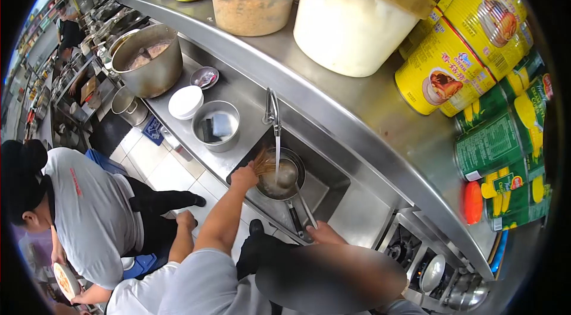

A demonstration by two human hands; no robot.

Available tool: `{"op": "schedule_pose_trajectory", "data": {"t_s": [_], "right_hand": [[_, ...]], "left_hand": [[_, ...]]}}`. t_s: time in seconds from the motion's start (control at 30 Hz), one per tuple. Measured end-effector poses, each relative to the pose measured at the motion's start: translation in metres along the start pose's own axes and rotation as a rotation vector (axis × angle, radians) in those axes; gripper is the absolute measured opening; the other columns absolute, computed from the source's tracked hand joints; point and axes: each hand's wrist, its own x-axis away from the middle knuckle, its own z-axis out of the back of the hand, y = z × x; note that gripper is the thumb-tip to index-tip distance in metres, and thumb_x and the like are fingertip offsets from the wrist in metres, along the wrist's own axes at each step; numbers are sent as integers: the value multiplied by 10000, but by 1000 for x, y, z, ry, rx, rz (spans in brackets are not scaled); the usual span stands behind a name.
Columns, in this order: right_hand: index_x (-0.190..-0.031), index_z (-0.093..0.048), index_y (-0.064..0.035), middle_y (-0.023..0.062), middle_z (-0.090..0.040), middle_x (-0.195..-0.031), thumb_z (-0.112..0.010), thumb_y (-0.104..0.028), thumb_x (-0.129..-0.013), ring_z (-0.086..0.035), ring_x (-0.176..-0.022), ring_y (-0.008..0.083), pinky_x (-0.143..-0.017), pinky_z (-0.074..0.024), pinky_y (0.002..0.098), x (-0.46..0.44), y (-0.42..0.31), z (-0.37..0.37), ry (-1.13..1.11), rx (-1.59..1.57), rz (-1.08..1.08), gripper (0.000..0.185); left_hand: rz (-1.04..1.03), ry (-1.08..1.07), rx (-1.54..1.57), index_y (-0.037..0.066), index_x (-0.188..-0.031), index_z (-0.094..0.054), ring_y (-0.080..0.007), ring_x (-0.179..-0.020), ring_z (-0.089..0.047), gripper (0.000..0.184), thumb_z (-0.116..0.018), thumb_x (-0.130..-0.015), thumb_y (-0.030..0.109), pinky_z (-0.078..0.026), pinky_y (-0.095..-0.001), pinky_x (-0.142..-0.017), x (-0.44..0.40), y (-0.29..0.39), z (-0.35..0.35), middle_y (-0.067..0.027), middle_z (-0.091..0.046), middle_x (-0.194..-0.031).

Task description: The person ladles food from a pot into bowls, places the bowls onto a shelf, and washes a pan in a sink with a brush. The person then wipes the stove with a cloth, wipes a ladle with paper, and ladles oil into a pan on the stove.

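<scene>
My left hand (244, 178) is closed around a bamboo wok brush (267, 164), whose bristles reach into a round wok (272, 189) in the sink. In my right hand (325, 235) is the long handle of a ladle (286, 173); its bowl sits inside the wok. Water (278, 154) runs from the faucet (272, 114) into the wok, and the liquid there looks cloudy. The wok's dark handle (294, 217) points toward me, near the ladle's shaft. Part of my right hand's fingers is hidden.
Left of the sink (333, 187) stand a metal pot (229, 142), white bowls (181, 104) and a large stockpot (169, 68). A shelf (357, 110) with cans and tubs overhangs. A stove (404, 243) is at right. A co-worker (89, 208) holding a plate stands close at left.
</scene>
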Motion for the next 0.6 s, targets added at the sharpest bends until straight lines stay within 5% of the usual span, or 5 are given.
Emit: {"op": "schedule_pose_trajectory", "data": {"t_s": [0.03,0.13,0.43,0.53,0.6], "right_hand": [[-1146,-567,-25,242,-709,-951,-628,-398,-966,-708,-858,422,-769,-562,507,-20,48,-10,245,271,215,418],[-1110,-530,-23,303,-687,-1004,-699,-331,-922,-659,-978,507,-838,-508,566,-27,80,-1,469,365,112,398],[-1103,-563,-31,237,-665,-903,-705,-311,-935,-674,-904,438,-759,-511,491,-31,38,13,403,145,263,355],[-1094,-561,-41,247,-685,-957,-657,-335,-974,-655,-910,479,-750,-496,513,-25,32,10,389,57,256,332],[-1118,-571,-64,242,-689,-949,-642,-369,-982,-658,-913,471,-754,-501,524,-19,39,15,395,137,266,342]], "left_hand": [[2,1,0,194,-1493,-484,-401,-1127,-687,594,-596,-917,284,-561,-489,-944,11,2,7,-230,-703,-1206],[-41,1,108,179,-1515,-462,-426,-1147,-666,643,-605,-909,338,-530,-513,-991,35,-3,11,-244,-674,-1268],[-21,55,241,215,-1587,-351,-459,-1012,-689,672,-565,-980,410,-530,-560,-911,98,50,-34,-260,-719,-1086],[-70,283,233,240,-1587,-344,-454,-940,-703,669,-571,-981,413,-542,-565,-848,19,-10,-105,-251,-729,-1030],[-123,268,262,282,-1584,-347,-449,-909,-710,658,-577,-981,413,-551,-562,-830,40,5,-54,-241,-735,-1016]]}}
